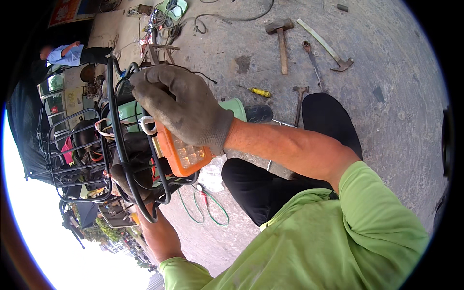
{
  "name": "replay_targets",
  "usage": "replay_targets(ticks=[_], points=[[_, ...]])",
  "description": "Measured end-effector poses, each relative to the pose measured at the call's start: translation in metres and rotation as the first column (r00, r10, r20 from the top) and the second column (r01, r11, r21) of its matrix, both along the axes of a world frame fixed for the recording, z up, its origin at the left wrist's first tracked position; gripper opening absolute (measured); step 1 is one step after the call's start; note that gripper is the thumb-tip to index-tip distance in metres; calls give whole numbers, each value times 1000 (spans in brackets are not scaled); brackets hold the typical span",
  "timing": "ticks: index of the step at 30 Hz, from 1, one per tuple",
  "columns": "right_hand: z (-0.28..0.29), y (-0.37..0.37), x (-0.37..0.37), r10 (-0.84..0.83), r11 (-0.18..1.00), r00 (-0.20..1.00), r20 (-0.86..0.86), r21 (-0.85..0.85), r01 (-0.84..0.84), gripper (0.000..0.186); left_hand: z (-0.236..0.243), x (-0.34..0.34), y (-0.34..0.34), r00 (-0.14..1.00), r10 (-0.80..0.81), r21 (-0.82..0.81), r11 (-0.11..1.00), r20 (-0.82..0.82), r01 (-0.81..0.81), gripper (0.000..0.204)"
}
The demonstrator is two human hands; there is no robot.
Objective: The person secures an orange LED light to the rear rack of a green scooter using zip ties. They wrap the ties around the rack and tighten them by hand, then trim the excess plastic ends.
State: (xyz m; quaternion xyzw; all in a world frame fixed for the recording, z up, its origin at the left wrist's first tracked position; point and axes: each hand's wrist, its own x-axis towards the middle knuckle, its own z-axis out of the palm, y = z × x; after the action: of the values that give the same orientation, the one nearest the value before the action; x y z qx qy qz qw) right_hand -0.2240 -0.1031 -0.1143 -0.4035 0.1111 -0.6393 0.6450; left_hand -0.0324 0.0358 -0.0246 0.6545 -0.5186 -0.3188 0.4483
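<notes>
- Right hand (186, 104) (grey work glove): fingers curled in, at the upper part of the black metal rack (114, 116); can't tell if they grip anything.
- Left hand (133, 180) (also gloved, partly behind a bar): at the rack's lower part; finger state can't tell.
- Orange-framed lamp (187, 153): at the rack, just below the right wrist.
- Farther out, on the floor: yellow screwdriver (260, 92), wooden-handled hammer (283, 53), wrench (313, 63).
- Background: another person (71, 55), blue top.
</notes>
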Motion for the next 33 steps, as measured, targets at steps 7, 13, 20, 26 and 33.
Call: replay_targets(ticks=[7, 13, 20, 26, 33], points=[[-1, 5, 2, -17, 1000, 1000, -8, 18, 18, 36, -5, -9, 12, 962, 73, -4, 997, -265, -77, 86], [2, 4, -5, 91, 995, 996, 3, 40, -91, 28, -1, -8, -2, 969, -91, 39, 994, -229, 102, 73], [7, 0, -16, 141, 989, 978, -153, -15, -145, 33, 3, -41, -17, 976, -113, 50, 993, 186, 105, 88], [50, -13, -42, 101, 976, 940, -327, -149, -156, 32, 7, -54, -17, 950, -173, -124, 970, 261, 211, 87], [87, -10, -26, -378, 833, 716, -587, -553, -15, 45, 16, -45, -12, 889, -129, -215, 946, 440, 244, 61]])
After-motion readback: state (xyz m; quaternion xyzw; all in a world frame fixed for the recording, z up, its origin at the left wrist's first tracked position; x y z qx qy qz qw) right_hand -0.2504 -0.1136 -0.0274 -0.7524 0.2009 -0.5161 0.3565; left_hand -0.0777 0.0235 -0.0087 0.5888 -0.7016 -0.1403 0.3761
